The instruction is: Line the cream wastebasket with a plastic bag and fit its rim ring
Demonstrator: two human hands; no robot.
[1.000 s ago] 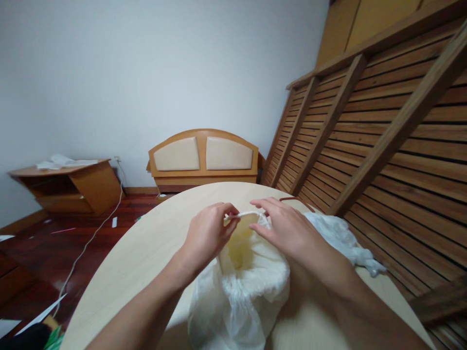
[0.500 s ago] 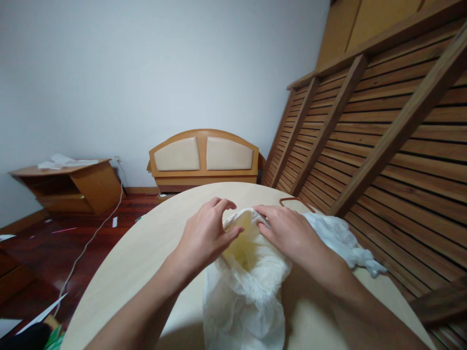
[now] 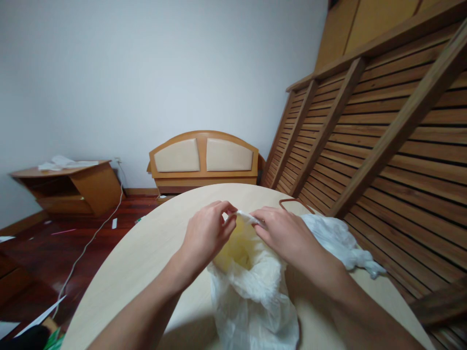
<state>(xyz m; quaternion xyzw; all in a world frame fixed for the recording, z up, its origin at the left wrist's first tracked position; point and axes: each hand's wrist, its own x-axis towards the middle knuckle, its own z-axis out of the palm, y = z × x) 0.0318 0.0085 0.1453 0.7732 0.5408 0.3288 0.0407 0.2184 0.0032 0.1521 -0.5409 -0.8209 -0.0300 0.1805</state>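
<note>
A thin white plastic bag (image 3: 251, 291) stands on the round pale wooden table (image 3: 146, 257), its mouth held up toward me. My left hand (image 3: 206, 233) pinches the far rim of the bag with thumb and fingers closed. My right hand (image 3: 286, 233) grips the same rim from the right, fingers curled over the plastic. The two hands almost touch at the top edge. Inside the bag something pale yellow (image 3: 233, 250) shows; I cannot make out what it is.
More crumpled white plastic (image 3: 339, 240) lies on the table to the right, beside a brown curved wire (image 3: 292, 201). A slatted wooden bed frame (image 3: 383, 126) leans close on the right. A headboard (image 3: 203, 160), a low cabinet (image 3: 65, 187) and a floor cable (image 3: 91, 238) lie beyond.
The bag's rim has been gathered tighter: both hands came together at its top edge, and the bag's body shifted right and slumped lower on the table.
</note>
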